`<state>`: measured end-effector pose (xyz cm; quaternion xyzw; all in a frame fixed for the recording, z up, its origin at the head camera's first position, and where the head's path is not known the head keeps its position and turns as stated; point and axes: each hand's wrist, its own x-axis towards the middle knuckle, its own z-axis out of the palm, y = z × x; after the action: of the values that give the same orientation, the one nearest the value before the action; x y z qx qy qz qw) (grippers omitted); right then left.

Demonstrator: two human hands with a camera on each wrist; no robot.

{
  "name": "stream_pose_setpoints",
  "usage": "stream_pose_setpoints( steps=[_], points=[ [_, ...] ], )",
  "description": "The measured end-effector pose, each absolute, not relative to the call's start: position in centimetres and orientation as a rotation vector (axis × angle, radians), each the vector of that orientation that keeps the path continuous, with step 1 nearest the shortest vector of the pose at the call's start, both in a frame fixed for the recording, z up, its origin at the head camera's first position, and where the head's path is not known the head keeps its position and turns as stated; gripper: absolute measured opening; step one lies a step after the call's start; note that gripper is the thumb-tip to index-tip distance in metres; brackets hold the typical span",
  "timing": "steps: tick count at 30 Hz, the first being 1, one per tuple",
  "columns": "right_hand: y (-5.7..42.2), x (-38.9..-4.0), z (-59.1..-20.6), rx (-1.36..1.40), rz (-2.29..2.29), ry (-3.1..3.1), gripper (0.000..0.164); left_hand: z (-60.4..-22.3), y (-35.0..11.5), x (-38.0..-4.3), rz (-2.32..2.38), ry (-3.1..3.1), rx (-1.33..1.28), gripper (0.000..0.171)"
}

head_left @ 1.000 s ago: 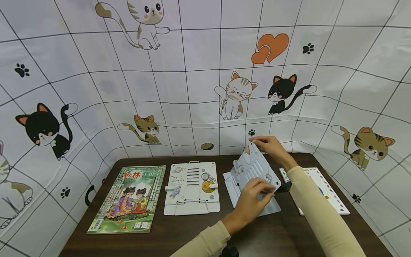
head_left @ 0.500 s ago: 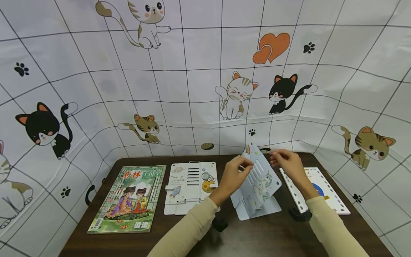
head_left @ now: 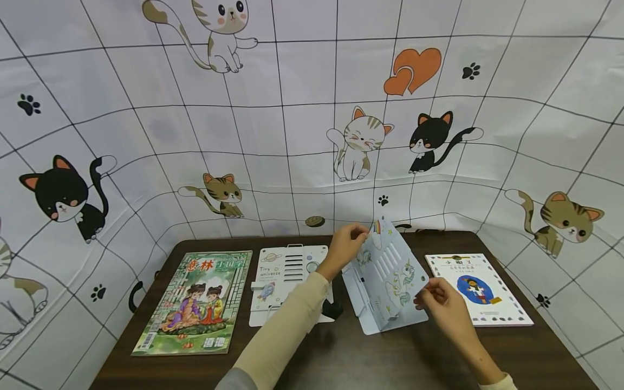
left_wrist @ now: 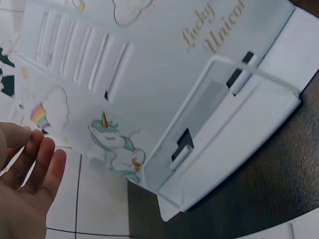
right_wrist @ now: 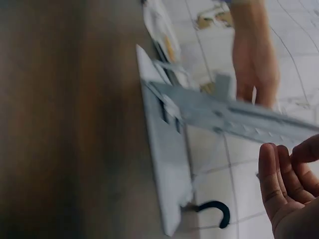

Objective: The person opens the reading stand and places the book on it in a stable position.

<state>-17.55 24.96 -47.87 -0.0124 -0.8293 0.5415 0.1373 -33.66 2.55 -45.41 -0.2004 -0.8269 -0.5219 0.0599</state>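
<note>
A white book stand [head_left: 390, 276] with unicorn drawings is angled on the table, its back panel tilted up from a flat base. My left hand [head_left: 345, 246] is at the panel's upper left edge. In the left wrist view the left hand [left_wrist: 30, 174] pinches that edge by the rainbow, thumb and index together, other fingers loose. My right hand [head_left: 443, 306] is at the panel's lower right edge. The right wrist view is blurred: the right hand's fingers [right_wrist: 286, 174] curl right beneath the panel, and I cannot tell if they grip it.
A second white stand [head_left: 273, 271] lies flat to the left, partly behind my left sleeve. Further left is a magazine [head_left: 200, 303]. A white book [head_left: 497, 292] with a blue circle lies on the right. Behind the dark table [head_left: 365, 363] hangs a cat-patterned curtain [head_left: 292, 135].
My right hand has let go of the panel's top corner and come down to its lower right edge. My left hand has moved from the front up to the upper left edge.
</note>
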Motion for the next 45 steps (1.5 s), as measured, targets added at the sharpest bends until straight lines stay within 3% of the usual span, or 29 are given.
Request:
stream_pose_setpoints(
  steps=[9,20,40,45],
  points=[
    [22.4,-15.2,-49.5,0.012,1.639,-2.334,0.014,-45.7,2.8,-34.9,-1.488,-2.654,-0.586,0.018],
    [21.5,-15.0,-49.4,-0.09,1.638,-2.314,0.01,-45.6,3.7,-34.7,-1.532,-2.738,-0.618,0.038],
    [22.2,-15.5,-49.3,-0.055,1.651,-2.267,0.009,-45.8,4.3,-34.4,-1.412,-2.726,-0.586,0.039],
    [23.1,-16.2,-48.9,-0.087,1.602,-2.287,0.01,-45.9,3.6,-34.5,-1.38,-2.698,-0.549,0.032]
  ],
)
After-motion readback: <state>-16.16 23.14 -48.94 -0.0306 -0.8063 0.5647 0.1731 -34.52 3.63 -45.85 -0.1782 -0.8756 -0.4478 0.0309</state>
